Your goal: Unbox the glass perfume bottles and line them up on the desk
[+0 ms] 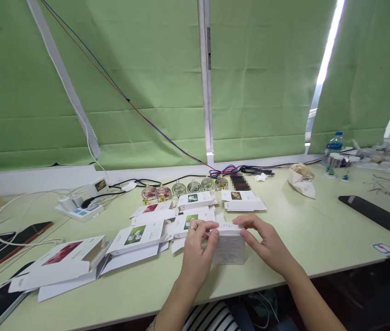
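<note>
A small white carton (228,250) with fine grey print stands upright near the table's front edge. My left hand (199,241), a ring on one finger, pinches its upper left corner. At the upper right corner, my right hand (262,239) grips the carton between thumb and fingers. The carton's top face shows between my fingertips and looks closed. Just behind it lies an unfolded white box with a green picture (190,222). More flattened boxes lie to the left, among them one with a green picture (136,235) and one with a red picture (65,253).
Several round glass bottles (193,186) stand in a row at the back. A power strip (79,210) with cables and phones (12,243) lie at the left. On the right are a crumpled bag (301,180), a black phone (376,214) and a water bottle (334,146).
</note>
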### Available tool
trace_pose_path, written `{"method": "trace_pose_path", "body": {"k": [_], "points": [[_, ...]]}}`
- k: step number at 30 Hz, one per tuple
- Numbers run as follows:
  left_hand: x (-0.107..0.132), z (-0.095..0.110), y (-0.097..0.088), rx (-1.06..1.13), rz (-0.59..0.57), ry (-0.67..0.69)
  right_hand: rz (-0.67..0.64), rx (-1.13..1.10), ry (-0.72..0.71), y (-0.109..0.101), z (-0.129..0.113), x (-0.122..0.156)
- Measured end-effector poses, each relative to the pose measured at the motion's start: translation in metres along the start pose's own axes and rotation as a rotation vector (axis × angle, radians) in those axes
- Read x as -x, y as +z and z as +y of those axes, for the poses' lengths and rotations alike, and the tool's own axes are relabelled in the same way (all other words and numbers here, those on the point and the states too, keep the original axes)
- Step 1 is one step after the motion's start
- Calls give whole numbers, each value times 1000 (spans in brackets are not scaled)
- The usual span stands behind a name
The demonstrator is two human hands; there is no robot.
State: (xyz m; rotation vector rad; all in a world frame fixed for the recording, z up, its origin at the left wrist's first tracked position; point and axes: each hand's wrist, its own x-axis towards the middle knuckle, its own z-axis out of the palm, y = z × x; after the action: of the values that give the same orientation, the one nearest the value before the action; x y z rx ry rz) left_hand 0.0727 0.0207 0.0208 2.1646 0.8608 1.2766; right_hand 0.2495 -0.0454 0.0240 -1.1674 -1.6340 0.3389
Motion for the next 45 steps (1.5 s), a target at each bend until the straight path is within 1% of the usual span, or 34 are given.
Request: {"method": "trace_pose_path", "body": {"k": [6, 10, 12, 14, 16, 19, 20, 22, 25, 27, 29, 32, 34, 36, 38, 39, 40, 41, 42, 43, 45], "points": [[1, -1, 2, -48, 33, 76, -10, 80, -64, 1, -2, 0], [4, -6, 5, -89, -37, 172, -66, 124, -65, -2, -1, 2], [10, -8, 8, -117, -52, 176, -109, 128, -35, -4, -2, 3], [17, -7, 11, -170, -35, 132, -175, 98, 17, -9, -5, 4], [25, -3, 14, -217, -51, 44, -254, 59, 95, -14, -11, 6], [33, 11, 15, -201, -173, -117, -361, 4, 239, -21, -21, 9], [34, 16, 15, -177, -212, -154, -384, -8, 275, -23, -24, 10], [31, 26, 14, -116, -276, -181, -402, -21, 297, -26, -26, 10], [22, 37, 12, -30, -357, -199, -338, 38, 269, -27, -19, 8], [20, 40, 14, -34, -355, -220, -239, 132, 279, -25, -9, 6], [22, 39, 17, -84, -293, -223, -140, 239, 294, -23, 5, 4], [29, 35, 16, -135, -189, -194, -64, 347, 285, -17, 27, 5], [27, 34, 5, -124, -120, -165, -25, 391, 288, -13, 43, 7], [17, 38, -20, -75, -43, -133, 10, 423, 316, -9, 56, 8], [-4, 43, -56, -10, 45, -103, 34, 438, 349, -5, 66, 10], [-18, 43, -77, -14, 116, -78, 52, 441, 361, -3, 69, 11], [-35, 41, -99, -53, 212, -58, 72, 442, 370, -1, 70, 12], [-53, 35, -120, -117, 289, -47, 87, 441, 376, 1, 70, 12], [-71, 26, -140, -214, 330, -62, 83, 438, 383, 2, 69, 13], [-89, 11, -157, -324, 361, -93, 66, 436, 390, 4, 68, 13], [-119, -28, -185, -510, 332, -213, 10, 440, 418, 6, 66, 14]]}}
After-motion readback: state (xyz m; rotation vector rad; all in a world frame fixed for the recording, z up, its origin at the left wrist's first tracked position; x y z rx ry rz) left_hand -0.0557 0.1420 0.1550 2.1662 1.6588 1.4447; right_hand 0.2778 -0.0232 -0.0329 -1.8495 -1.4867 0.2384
